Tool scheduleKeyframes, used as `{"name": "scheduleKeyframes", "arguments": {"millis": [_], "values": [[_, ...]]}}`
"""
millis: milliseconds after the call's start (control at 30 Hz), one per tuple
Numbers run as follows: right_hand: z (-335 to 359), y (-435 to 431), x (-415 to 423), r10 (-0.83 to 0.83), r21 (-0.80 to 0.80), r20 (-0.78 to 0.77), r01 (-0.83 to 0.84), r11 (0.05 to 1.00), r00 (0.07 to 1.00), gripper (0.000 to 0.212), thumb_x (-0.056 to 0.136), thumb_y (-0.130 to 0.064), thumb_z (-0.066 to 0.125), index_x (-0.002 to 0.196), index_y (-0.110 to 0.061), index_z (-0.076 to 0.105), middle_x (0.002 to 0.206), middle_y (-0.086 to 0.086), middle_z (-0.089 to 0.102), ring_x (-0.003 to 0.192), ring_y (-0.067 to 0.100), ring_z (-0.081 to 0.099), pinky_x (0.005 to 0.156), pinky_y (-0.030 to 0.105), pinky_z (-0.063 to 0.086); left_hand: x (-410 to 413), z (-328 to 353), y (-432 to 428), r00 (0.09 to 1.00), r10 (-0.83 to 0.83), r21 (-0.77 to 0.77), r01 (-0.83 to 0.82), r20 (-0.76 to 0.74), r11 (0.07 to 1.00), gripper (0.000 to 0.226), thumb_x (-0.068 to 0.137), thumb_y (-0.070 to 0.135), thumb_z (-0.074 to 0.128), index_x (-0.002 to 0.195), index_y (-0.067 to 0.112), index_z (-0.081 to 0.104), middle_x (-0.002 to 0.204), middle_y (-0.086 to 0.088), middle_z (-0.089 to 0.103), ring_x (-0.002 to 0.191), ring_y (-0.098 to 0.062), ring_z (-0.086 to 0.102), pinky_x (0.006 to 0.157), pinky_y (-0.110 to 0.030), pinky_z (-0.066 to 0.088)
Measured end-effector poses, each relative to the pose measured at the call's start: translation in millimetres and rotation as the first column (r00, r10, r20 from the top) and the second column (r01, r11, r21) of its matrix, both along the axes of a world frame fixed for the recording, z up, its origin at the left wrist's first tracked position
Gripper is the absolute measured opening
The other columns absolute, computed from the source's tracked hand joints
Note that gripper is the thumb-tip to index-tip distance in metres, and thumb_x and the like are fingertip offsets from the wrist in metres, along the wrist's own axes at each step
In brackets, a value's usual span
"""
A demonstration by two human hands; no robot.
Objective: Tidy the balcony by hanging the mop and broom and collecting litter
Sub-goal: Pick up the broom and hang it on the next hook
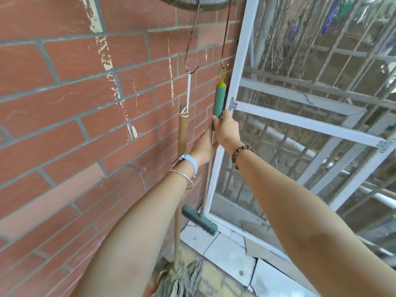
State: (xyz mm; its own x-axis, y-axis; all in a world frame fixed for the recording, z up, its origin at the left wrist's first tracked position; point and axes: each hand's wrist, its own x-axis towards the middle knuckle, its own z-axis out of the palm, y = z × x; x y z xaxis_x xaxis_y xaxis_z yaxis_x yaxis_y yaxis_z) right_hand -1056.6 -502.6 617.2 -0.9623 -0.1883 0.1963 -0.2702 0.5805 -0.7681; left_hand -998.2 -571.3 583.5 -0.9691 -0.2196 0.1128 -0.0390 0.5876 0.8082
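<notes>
The broom has a green grip (219,99) with a yellow loop (222,72) at its top, and the loop sits on the right metal hook (224,54). Its green brush head (199,219) hangs low near the floor. My right hand (226,130) grips the lower end of the green grip. My left hand (203,146) holds the metal pole just below it. The mop's brown wooden handle (183,129) hangs by a white cord (188,93) from the left hook (190,69). Its grey-green strands (182,279) lie near the floor.
A red brick wall (85,103) fills the left side. A white-framed screen panel (300,125) leans right of the broom, with metal grating behind it. Pale floor tiles (225,249) carry small bits of debris (241,273) and a cardboard piece (263,245).
</notes>
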Motion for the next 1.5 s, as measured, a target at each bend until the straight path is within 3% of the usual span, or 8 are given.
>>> {"name": "scheduleKeyframes", "arguments": {"millis": [100, 200, 300, 433, 533, 767, 1133, 1500], "values": [[-3, -1, 8, -0.013, -0.020, 0.066, 0.014, 1.000, 0.998, 0.028, 0.100, -0.028, 0.043, 0.113, -0.003, 0.047, 0.081, 0.003, 0.051, 0.083, 0.030, 0.056, 0.067, 0.033, 0.042, 16, -6, -3, 0.999, -0.016, 0.000, 0.016, -0.045, 1.000, 0.052, 0.092, 0.012, 0.049, 0.141, 0.026, 0.038, 0.136, -0.003, 0.056, 0.122, -0.025, 0.054, 0.089, -0.027, 0.041], [-9, 3, 24, 0.004, 0.024, 0.095, -0.006, 1.000, 0.995, 0.029, 0.099, -0.025, 0.044, 0.118, -0.003, 0.046, 0.098, 0.011, 0.057, 0.091, 0.033, 0.059, 0.074, 0.038, 0.049, 35, -11, -9, 0.999, 0.000, -0.054, -0.002, -0.047, 0.999, 0.041, 0.091, 0.010, 0.053, 0.130, 0.020, 0.051, 0.130, -0.003, 0.061, 0.119, -0.023, 0.056, 0.093, -0.026, 0.044], [-18, 14, 44, 0.029, 0.096, 0.092, -0.038, 0.995, 0.995, 0.028, 0.097, -0.021, 0.043, 0.120, -0.004, 0.046, 0.109, 0.018, 0.061, 0.086, 0.032, 0.058, 0.072, 0.037, 0.049, 63, -15, -17, 0.994, 0.044, -0.165, -0.060, -0.100, 0.984, 0.032, 0.090, 0.011, 0.056, 0.122, 0.016, 0.058, 0.128, -0.004, 0.059, 0.119, -0.022, 0.053, 0.090, -0.015, 0.032], [-31, 34, 77, 0.051, 0.261, 0.077, -0.070, 0.963, 0.996, 0.032, 0.094, -0.019, 0.045, 0.125, -0.010, 0.046, 0.118, 0.015, 0.060, 0.102, 0.034, 0.060, 0.085, 0.047, 0.053, 106, -14, -28, 0.987, 0.076, -0.282, -0.114, -0.141, 0.953, 0.024, 0.090, 0.010, 0.054, 0.113, 0.012, 0.060, 0.119, -0.006, 0.059, 0.113, -0.024, 0.053, 0.092, -0.027, 0.037], [-43, 48, 101, 0.040, 0.414, -0.003, -0.035, 0.910, 0.999, 0.032, 0.090, -0.010, 0.045, 0.122, -0.012, 0.047, 0.115, 0.012, 0.059, 0.104, 0.033, 0.057, 0.084, 0.045, 0.052, 128, -17, -37, 0.991, 0.061, -0.380, -0.103, -0.121, 0.919, 0.022, 0.088, 0.004, 0.053, 0.109, 0.005, 0.061, 0.112, -0.013, 0.059, 0.108, -0.029, 0.052, 0.090, -0.025, 0.035], [-55, 73, 158, -0.026, 0.544, -0.128, 0.092, 0.834, 0.991, 0.031, 0.088, -0.009, 0.047, 0.118, -0.013, 0.054, 0.117, 0.013, 0.060, 0.109, 0.033, 0.054, 0.082, 0.039, 0.046, 175, -27, -64, 0.999, 0.022, -0.628, -0.048, -0.049, 0.777, 0.019, 0.083, 0.003, 0.058, 0.101, 0.007, 0.063, 0.098, -0.014, 0.061, 0.098, -0.036, 0.053, 0.083, -0.045, 0.046], [-80, 106, 309, -0.268, 0.569, -0.161, 0.312, 0.761, 0.950, 0.025, 0.086, -0.008, 0.046, 0.109, -0.009, 0.055, 0.106, 0.015, 0.061, 0.101, 0.036, 0.055, 0.071, 0.036, 0.041, 261, -50, -57, 0.957, -0.285, -0.699, 0.238, 0.051, 0.675, 0.027, 0.084, 0.006, 0.057, 0.111, 0.009, 0.058, 0.106, -0.014, 0.059, 0.104, -0.035, 0.053, 0.086, -0.043, 0.044], [-123, 209, 484, -0.633, 0.537, -0.043, 0.553, 0.637, 0.773, 0.024, 0.090, -0.018, 0.053, 0.113, -0.016, 0.056, 0.112, 0.008, 0.062, 0.103, 0.030, 0.057, 0.078, 0.037, 0.047, 319, -87, 59, 0.748, -0.649, -0.695, 0.541, 0.139, 0.474, 0.028, 0.086, 0.008, 0.056, 0.114, 0.012, 0.057, 0.110, -0.012, 0.061, 0.106, -0.033, 0.053, 0.089, -0.042, 0.042]]}}
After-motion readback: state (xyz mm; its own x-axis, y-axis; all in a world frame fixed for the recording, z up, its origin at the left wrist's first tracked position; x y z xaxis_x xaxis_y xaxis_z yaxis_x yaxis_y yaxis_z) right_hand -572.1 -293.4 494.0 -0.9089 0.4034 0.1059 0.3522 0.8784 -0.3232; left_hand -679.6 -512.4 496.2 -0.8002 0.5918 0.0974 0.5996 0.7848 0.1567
